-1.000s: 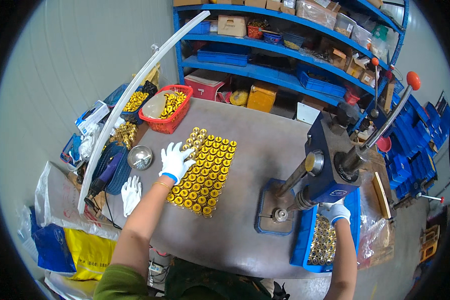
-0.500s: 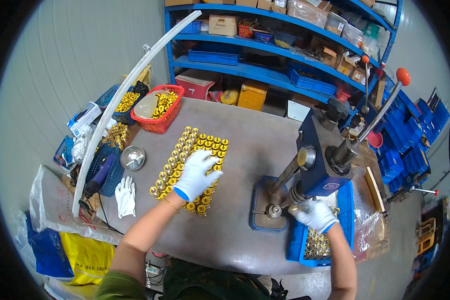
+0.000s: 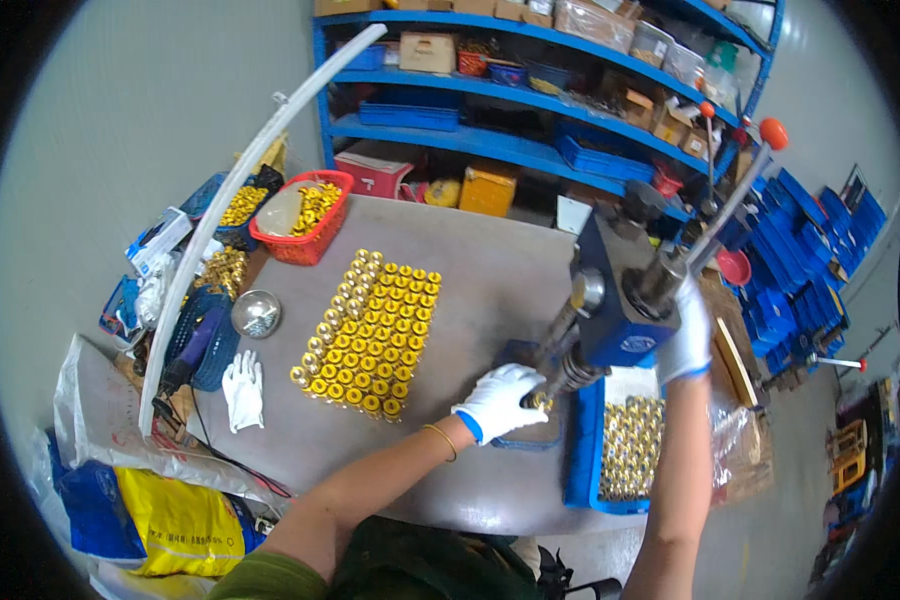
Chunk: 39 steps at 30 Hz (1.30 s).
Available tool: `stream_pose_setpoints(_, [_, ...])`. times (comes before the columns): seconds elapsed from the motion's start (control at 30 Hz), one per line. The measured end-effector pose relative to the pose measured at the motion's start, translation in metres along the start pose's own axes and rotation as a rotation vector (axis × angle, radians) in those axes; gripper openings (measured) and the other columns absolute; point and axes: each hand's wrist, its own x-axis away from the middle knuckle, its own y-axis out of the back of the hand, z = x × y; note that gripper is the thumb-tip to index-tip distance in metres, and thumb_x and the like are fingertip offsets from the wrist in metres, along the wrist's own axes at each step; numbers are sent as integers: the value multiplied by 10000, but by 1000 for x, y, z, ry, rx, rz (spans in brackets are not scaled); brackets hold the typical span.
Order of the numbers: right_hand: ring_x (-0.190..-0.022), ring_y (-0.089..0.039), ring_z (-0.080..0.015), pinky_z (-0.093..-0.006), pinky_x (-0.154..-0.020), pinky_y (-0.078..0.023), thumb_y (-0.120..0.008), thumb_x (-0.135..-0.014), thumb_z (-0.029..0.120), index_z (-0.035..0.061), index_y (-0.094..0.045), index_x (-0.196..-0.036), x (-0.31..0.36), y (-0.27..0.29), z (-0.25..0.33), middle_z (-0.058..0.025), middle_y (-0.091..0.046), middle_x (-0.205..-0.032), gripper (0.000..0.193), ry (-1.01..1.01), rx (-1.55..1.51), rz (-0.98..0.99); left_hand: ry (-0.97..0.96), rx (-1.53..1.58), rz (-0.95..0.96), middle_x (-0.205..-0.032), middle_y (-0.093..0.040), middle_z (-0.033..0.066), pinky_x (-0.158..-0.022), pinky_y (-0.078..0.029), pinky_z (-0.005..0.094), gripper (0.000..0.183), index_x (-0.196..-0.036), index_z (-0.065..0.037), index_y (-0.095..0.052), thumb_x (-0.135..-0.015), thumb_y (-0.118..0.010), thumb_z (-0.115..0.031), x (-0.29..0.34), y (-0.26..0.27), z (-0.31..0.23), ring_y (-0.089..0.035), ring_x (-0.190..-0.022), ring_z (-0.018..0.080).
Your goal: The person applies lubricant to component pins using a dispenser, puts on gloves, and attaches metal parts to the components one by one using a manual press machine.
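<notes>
My left hand (image 3: 498,402), in a white glove, holds a small brass part (image 3: 542,403) on the base plate under the ram of a blue hand press (image 3: 620,300). My gloved right hand (image 3: 686,338) grips the press lever (image 3: 735,195) low down, near the press head; the lever ends in an orange ball. Left of the press, rows of brass parts with yellow tops (image 3: 370,335) stand on the grey table (image 3: 490,270). Below the press sits a blue tray (image 3: 578,450) filled with brass parts.
A red basket (image 3: 305,215) of brass pieces, a metal bowl (image 3: 257,313) and a spare white glove (image 3: 242,390) lie at the table's left. A long white curved tube (image 3: 240,200) arcs over that side. Blue shelves (image 3: 530,150) with boxes and bins stand behind.
My left hand left the rows of brass parts and moved right to the press base. My right hand rose from the blue tray to the lever.
</notes>
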Motion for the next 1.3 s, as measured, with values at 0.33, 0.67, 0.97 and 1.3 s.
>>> stream_pose_setpoints(0.33, [-1227, -486, -360, -461, -1101, -283, -406, -943, 363, -65, -389, -1361, 183, 52, 151, -248, -492, -1328, 598, -107, 777, -11, -47, 63, 40, -1102, -628, 143, -950, -429, 417, 473, -1079, -64, -651, -813, -634, -455, -5, -12, -5, -562, -1060, 325])
stream_pose_setpoints(0.67, [-1230, -494, -267, -325, -1030, -359, -626, -825, 114, -67, -363, -1380, 168, 41, 16, -224, -500, -1335, 640, -60, 1074, 73, -54, 82, -29, -1093, -635, 145, -927, -442, 414, 423, -1030, -77, -674, -793, -669, -428, -2, -13, 0, -574, -1032, 324])
stream_pose_setpoints(0.97, [-1335, -370, -285, -438, -1156, -189, -455, -909, 539, 24, -323, -1433, 141, 53, 163, -202, -411, -1418, 746, 380, -251, 660, 36, 150, -74, -1087, -618, 167, -913, -454, 421, 507, -1088, -64, -632, -759, -708, -443, 1, -1, -21, -574, -1021, 348])
stream_pose_setpoints(1.3, [-891, -634, -291, -364, -843, -490, -543, -881, 400, 12, -632, -1094, -21, 83, -23, -209, -660, -995, 451, -239, 1237, 242, 13, 79, -124, -1054, -633, 160, -849, -473, 426, 432, -995, -54, -660, -721, -741, -378, -8, 4, -9, -584, -979, 352])
